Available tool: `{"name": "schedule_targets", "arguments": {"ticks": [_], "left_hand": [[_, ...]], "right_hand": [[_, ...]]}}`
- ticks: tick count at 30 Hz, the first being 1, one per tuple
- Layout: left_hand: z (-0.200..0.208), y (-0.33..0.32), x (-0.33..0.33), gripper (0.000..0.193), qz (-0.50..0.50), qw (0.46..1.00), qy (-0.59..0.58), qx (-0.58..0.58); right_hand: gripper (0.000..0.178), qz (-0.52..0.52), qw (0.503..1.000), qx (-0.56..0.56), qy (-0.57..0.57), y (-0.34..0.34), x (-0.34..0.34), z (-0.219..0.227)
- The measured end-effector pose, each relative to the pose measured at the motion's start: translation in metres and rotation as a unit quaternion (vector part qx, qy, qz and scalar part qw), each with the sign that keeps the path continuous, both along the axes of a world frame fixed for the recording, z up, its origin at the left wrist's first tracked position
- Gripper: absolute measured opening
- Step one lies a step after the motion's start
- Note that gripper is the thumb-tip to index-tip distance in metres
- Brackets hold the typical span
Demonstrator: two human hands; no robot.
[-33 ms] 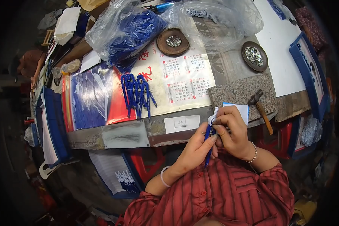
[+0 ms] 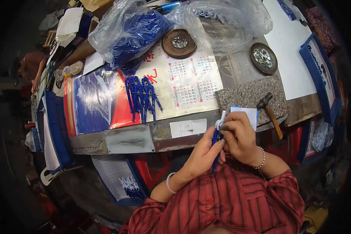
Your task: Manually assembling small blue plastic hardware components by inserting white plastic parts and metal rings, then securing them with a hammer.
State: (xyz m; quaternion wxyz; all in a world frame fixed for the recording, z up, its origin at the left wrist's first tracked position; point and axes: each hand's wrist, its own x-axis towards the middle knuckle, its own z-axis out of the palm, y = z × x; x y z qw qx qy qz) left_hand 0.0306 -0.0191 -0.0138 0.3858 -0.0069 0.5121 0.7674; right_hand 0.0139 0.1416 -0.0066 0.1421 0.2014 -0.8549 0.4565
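A blue drawing compass (image 2: pixel 215 164) with a white ribbed handle (image 2: pixel 223 115) is held upright in front of my chest, off the table's front edge. My left hand (image 2: pixel 199 158) is closed round its blue legs, thumb along the side. Fingers of my right hand (image 2: pixel 240 136) pinch the white ring-like part at its top. My fingers hide much of the joint between the blue and white parts. Several blue compass bodies (image 2: pixel 141 97), with no white handles visible, lie in a pile on the calendar sheet (image 2: pixel 191 82) to the left.
A hammer (image 2: pixel 266 103) rests on a stone slab (image 2: pixel 238 93), its handle overhanging. Round dishes of small metal parts (image 2: pixel 179 42) and metal pieces (image 2: pixel 263 58) stand farther back. Plastic bags hold blue parts (image 2: pixel 140 35) and pale parts (image 2: pixel 210 15). White-topped compasses (image 2: pixel 130 185) fill a low box.
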Motion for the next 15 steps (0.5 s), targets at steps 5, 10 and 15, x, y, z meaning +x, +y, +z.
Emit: {"name": "schedule_targets", "arguments": {"ticks": [5,10,15], "left_hand": [[0.003,0.005,0.001,0.032,0.006,0.985,0.107,-0.133],[0.007,0.003,0.0,0.034,0.004,0.985,0.113,-0.127],[0.006,0.0,0.005,0.04,0.007,0.998,0.057,-0.012]], "right_hand": [[0.04,-0.004,0.984,0.129,0.124,-0.003,0.005,-0.013],[0.036,0.019,0.996,0.063,0.061,0.002,0.0,-0.011],[0.044,-0.101,0.988,-0.005,-0.116,0.038,0.013,-0.001]]}}
